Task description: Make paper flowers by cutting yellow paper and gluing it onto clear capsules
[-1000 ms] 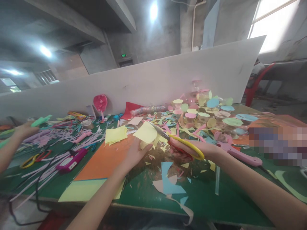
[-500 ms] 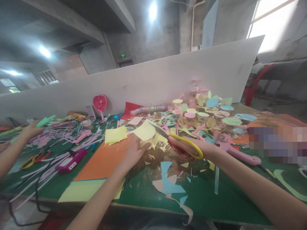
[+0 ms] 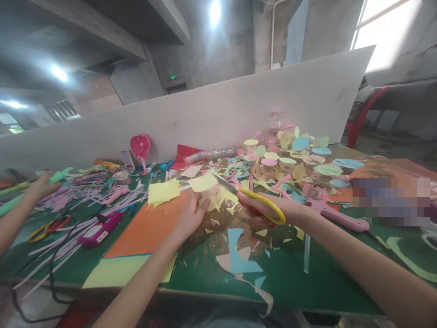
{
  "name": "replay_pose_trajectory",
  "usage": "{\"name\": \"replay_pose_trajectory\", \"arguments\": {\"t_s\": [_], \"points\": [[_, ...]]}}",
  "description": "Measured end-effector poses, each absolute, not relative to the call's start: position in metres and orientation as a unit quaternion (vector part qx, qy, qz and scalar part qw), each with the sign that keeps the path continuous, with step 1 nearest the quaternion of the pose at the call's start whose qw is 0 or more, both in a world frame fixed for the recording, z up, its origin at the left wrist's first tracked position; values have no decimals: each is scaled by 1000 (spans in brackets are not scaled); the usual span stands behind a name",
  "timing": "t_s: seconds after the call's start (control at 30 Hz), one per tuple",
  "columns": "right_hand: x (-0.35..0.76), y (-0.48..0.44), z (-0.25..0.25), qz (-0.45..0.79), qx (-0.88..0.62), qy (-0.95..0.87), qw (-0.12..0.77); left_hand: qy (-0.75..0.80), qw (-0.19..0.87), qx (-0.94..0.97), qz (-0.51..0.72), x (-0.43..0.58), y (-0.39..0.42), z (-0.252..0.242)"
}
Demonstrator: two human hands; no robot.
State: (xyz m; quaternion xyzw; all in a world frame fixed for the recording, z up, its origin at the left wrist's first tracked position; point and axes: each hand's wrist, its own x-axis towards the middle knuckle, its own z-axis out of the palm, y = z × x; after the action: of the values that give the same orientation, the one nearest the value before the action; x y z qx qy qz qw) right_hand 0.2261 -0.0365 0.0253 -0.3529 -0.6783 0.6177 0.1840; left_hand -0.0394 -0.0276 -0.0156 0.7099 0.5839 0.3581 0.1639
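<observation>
My left hand (image 3: 193, 213) pinches the lower edge of a pale yellow piece of paper (image 3: 202, 181) between thumb and fingers. Yellow-handled scissors (image 3: 264, 200) are gripped in my right hand (image 3: 256, 210), and their blades point up and left, the tips at the paper's right edge. To the left of the paper lies a stack of yellow paper squares (image 3: 164, 191), on top of an orange sheet (image 3: 150, 225). Yellow offcuts (image 3: 229, 197) are scattered beneath and behind the scissor blades.
A pink glue gun (image 3: 336, 215) lies right of my forearm. Cut paper discs (image 3: 300, 145) crowd the back right. At the left, another person's hand (image 3: 43, 187) holds something green near orange-and-yellow scissors (image 3: 48, 228) and a magenta power strip (image 3: 100, 229). A white board (image 3: 211, 114) stands behind.
The yellow paper has tilted and looks flatter, its curved right side less visible. My left hand has turned slightly with it. The scissors stay at the paper's right edge.
</observation>
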Motion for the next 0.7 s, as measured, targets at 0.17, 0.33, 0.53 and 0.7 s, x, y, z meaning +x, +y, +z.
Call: {"name": "replay_pose_trajectory", "arguments": {"t_s": [0.17, 0.33, 0.53, 0.7], "points": [[226, -37, 26, 620, -361, -674, 178, 572, 193, 710, 362, -38, -27, -15], [227, -35, 25, 626, -384, -661, 158, 567, 199, 724, 340, -40, -24, -20], [228, -33, 22, 603, -382, -685, 146, 506, 286, 720, 380, -36, -28, -18], [229, -33, 22, 596, -368, -699, 143, 564, 283, 681, 372, -40, -33, -7]]}}
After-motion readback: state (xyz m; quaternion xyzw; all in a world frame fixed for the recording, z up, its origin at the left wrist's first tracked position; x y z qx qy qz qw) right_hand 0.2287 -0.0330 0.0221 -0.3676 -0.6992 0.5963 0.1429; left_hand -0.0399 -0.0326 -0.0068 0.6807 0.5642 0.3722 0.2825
